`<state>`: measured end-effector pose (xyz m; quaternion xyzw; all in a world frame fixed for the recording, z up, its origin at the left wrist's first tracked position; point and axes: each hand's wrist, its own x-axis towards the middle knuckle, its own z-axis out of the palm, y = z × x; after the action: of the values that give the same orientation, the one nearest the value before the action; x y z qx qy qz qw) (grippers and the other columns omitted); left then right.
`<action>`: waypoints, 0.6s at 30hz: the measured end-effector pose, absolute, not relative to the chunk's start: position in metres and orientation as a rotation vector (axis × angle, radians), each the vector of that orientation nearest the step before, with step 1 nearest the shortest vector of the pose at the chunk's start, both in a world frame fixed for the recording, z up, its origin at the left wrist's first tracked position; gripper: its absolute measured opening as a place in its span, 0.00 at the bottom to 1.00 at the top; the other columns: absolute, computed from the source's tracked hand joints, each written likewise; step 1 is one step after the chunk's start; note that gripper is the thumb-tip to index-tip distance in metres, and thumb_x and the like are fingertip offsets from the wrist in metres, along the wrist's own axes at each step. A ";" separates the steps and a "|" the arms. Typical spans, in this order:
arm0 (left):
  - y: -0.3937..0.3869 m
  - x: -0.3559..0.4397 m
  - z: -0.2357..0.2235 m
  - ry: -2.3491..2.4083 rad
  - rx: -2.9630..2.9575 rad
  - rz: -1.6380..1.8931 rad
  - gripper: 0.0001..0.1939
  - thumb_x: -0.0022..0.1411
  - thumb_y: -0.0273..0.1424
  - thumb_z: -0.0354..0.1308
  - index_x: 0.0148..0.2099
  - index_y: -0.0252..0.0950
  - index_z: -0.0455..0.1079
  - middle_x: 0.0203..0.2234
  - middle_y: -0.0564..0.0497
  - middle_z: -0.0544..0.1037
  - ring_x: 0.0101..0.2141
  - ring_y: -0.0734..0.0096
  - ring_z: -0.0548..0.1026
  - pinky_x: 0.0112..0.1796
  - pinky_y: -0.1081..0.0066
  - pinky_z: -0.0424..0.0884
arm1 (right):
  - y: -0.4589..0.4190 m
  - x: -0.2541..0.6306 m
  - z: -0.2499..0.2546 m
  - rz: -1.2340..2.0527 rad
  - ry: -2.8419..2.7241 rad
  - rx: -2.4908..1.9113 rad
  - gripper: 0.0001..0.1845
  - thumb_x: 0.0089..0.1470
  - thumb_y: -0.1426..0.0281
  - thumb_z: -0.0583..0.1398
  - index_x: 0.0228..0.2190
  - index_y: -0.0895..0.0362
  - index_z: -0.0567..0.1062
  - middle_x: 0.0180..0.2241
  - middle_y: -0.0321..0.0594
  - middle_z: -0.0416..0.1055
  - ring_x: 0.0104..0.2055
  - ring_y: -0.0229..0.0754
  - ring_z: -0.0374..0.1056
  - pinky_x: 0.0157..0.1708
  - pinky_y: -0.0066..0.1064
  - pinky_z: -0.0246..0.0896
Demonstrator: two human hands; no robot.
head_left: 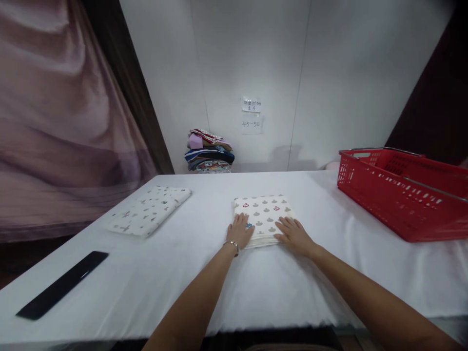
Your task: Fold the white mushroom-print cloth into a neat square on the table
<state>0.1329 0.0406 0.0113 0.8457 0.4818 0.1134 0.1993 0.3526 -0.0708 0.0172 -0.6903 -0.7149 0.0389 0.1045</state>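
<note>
A folded white cloth (263,213) with grey, red and blue printed motifs lies flat on the white-covered table (278,292). My left hand (240,231) rests on its near left corner, fingers stretched out, a bracelet on the wrist. On the near right side of the same cloth lies my right hand (293,236), palm down with fingers spread. Neither hand grips anything. Farther left sits a second folded white cloth (151,209) with small dark and beige prints, apart from both hands.
A flat black strip (64,285) lies at the table's front left. The red plastic basket (405,195) stands on the right. Behind the table's far edge rises a stack of folded fabrics (209,151) by the wall. Paper labels (251,117) hang there; a pink curtain (62,112) drapes at left.
</note>
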 end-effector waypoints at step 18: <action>0.048 0.129 0.009 1.301 2.305 0.454 0.25 0.61 0.41 0.49 0.60 0.44 0.58 0.63 0.47 0.53 0.62 0.59 0.48 0.57 0.51 0.52 | 0.007 0.404 -0.011 0.251 -1.766 -2.046 0.28 0.57 0.59 0.51 0.56 0.56 0.62 0.63 0.46 0.48 0.65 0.49 0.39 0.59 0.45 0.45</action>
<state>0.1287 0.0480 0.0087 0.8360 0.4720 0.1647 0.2263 0.4042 0.0070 -0.0113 -0.7368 -0.6357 0.0905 0.2120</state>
